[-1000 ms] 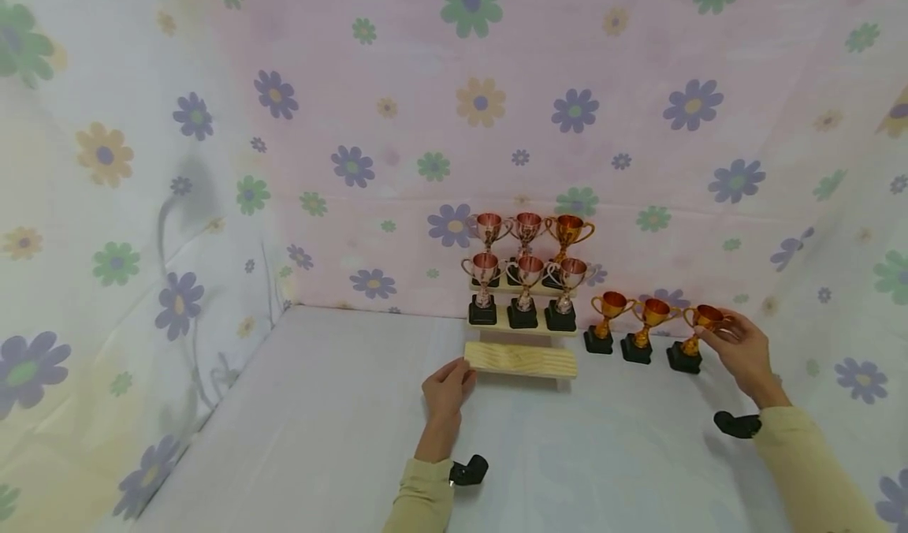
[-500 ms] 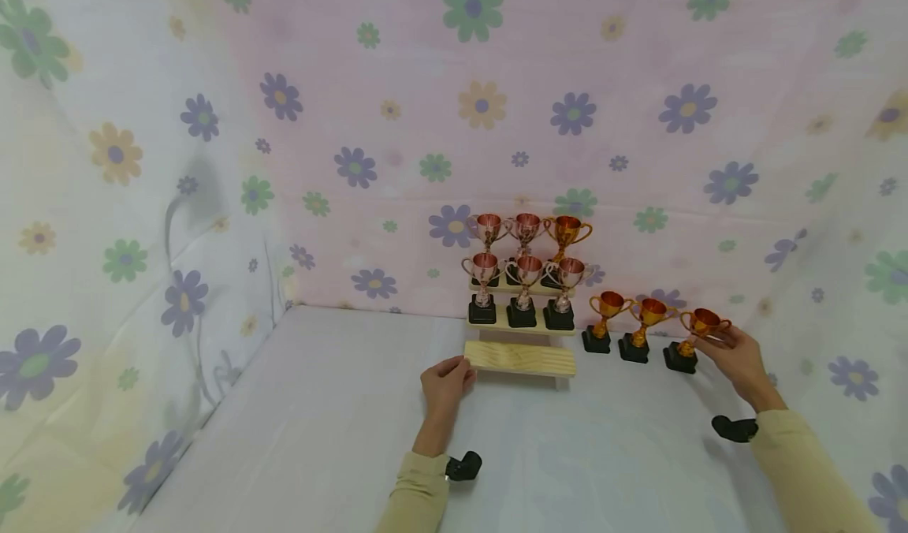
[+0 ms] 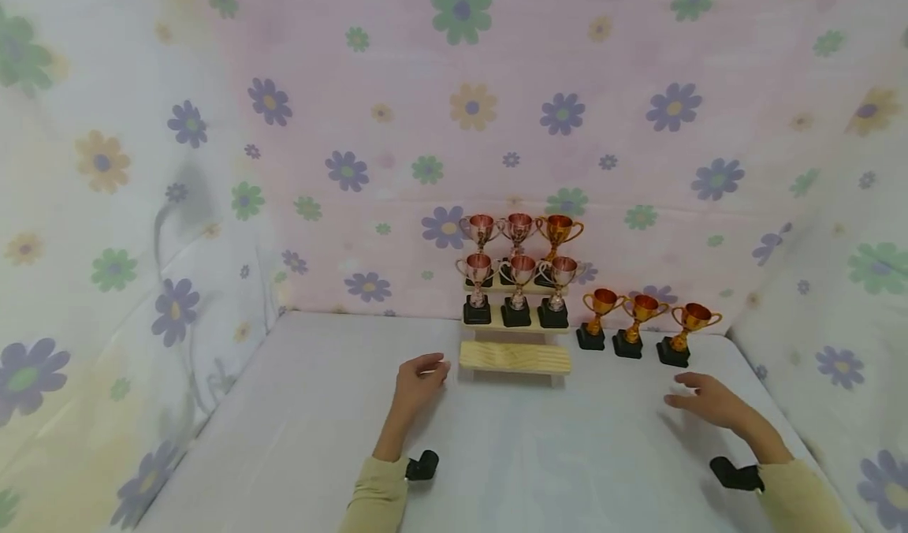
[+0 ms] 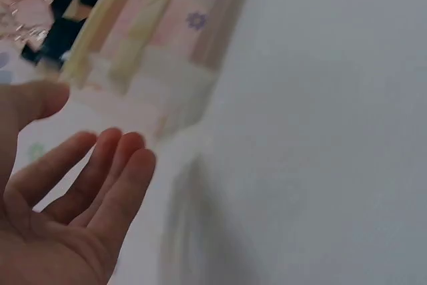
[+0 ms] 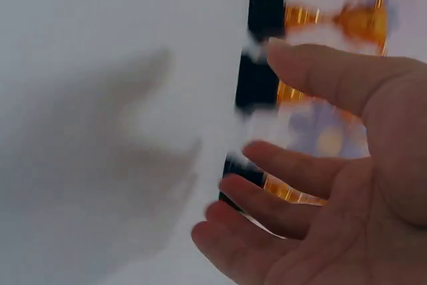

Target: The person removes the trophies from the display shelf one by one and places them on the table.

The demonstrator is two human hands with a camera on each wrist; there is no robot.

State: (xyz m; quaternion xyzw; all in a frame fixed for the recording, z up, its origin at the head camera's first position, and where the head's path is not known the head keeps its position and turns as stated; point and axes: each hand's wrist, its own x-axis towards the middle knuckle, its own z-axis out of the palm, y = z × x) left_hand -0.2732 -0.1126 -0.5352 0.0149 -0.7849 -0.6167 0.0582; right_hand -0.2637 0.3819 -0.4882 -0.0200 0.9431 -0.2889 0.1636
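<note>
My left hand [image 3: 418, 387] hovers just left of the wooden tiered stand [image 3: 515, 357], fingers relaxed and apart from it. In the left wrist view its fingers [image 4: 120, 191] hold nothing. My right hand [image 3: 712, 403] is in front of the rightmost gold trophy cup [image 3: 691, 320], not touching it, thumb and fingers spread. That cup stands upright on its black base in a row with a middle gold cup [image 3: 641, 312] and a left gold cup [image 3: 601, 306]. Silvery-pink trophy cups [image 3: 521, 273] fill the stand's middle tier.
On the top tier stand two pinkish cups [image 3: 481, 229] and a gold cup [image 3: 559, 232]. The stand's lowest step bears nothing. Flowered cloth walls [image 3: 397, 123] enclose the white table [image 3: 319, 423] at the back and sides.
My right hand has let go of the rightmost gold cup and drawn back toward me. My left hand has released the stand's lowest step and moved left.
</note>
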